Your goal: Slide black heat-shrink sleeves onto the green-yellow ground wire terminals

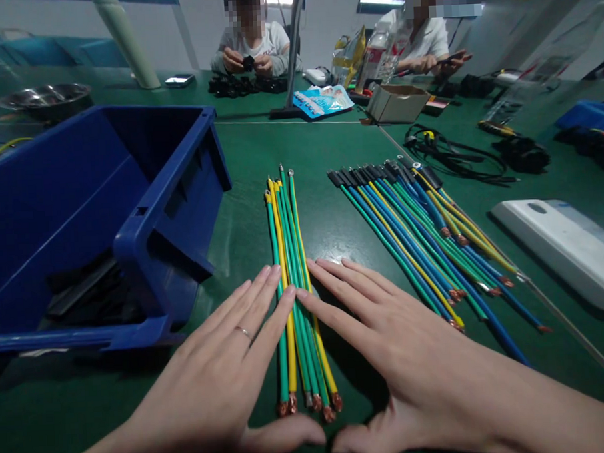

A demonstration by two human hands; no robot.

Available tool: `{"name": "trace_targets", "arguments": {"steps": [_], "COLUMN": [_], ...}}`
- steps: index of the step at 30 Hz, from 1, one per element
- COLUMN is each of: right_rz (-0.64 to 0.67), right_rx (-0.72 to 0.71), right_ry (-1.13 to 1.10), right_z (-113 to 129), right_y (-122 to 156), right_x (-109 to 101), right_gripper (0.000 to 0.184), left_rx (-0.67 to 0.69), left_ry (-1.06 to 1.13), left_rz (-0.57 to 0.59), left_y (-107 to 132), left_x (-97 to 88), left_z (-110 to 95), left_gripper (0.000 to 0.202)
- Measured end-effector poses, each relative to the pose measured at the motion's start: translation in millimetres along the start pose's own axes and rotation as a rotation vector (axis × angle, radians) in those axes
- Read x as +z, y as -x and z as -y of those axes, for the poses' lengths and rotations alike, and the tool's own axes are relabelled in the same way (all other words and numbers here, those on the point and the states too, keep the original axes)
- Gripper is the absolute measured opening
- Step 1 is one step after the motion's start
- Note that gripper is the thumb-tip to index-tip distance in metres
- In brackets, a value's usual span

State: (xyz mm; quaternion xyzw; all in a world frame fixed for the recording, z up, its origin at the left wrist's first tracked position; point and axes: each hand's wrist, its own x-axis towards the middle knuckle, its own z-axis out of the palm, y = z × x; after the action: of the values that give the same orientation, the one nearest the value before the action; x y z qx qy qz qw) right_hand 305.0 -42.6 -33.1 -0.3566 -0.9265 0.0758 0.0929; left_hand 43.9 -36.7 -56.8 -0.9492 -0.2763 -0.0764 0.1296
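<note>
Several green and yellow wires [291, 240] lie side by side on the table in front of me. Their near ends show bare copper strands, and some far ends carry small metal terminals. My left hand [220, 357] rests against their left side, fingers stretched out and a ring on one of them. From the right, my right hand [386, 329] touches the same wires with its fingers extended. The two index fingertips nearly meet over the wires, and the thumbs point toward each other below the copper ends. Neither hand is closed around anything.
To the right lies a second group of wires [397, 226] with black sleeves. A blue bin [181, 212] holding dark pieces stands at left. A white device [563, 248], black cables [459, 156] and a cardboard box [397, 104] are on the table. Two people sit opposite.
</note>
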Motion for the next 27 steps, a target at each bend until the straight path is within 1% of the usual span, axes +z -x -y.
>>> {"name": "trace_targets", "arguments": {"steps": [2, 3, 6, 9, 10, 12, 14, 19, 23, 27], "right_rz": [-0.015, -0.023, -0.048, -0.046, -0.044, -0.048, -0.057, -0.068, -0.101, -0.101], "right_rx": [0.016, 0.028, 0.050, 0.046, 0.040, 0.026, 0.012, -0.026, -0.026, -0.046], "right_ry": [-0.002, -0.006, -0.027, -0.033, -0.028, -0.019, -0.020, -0.012, -0.013, -0.013], "right_z": [0, 1, 2, 3, 3, 4, 3, 2, 4, 5], "right_y": [0, 0, 1, 2, 3, 4, 3, 1, 1, 0], "right_x": [1, 1, 1, -1, -1, -2, -2, -1, -2, -4], "right_gripper": [0.110, 0.106, 0.103, 0.101, 0.100, 0.099, 0.098, 0.091, 0.085, 0.078], "left_rx": [0.007, -0.007, -0.058, -0.013, 0.006, -0.056, -0.094, -0.009, 0.008, 0.029], "left_ry": [-0.022, -0.023, 0.024, 0.099, 0.116, 0.135, 0.123, 0.073, 0.044, 0.031], "left_rz": [-0.004, -0.016, -0.055, 0.011, 0.040, 0.021, -0.016, -0.005, -0.036, -0.062], "left_y": [2, 3, 6, 5, 4, 3, 2, 2, 0, -4], "left_x": [5.1, 8.2, 13.3, 7.7, 4.7, 0.0, -1.7, -2.9, -7.7, -9.4], "left_z": [-1, -1, -1, 0, 0, -2, -4, -3, -1, -3], "left_gripper": [0.122, 0.123, 0.115, 0.110, 0.105, 0.095, 0.092, 0.097, 0.088, 0.079]}}
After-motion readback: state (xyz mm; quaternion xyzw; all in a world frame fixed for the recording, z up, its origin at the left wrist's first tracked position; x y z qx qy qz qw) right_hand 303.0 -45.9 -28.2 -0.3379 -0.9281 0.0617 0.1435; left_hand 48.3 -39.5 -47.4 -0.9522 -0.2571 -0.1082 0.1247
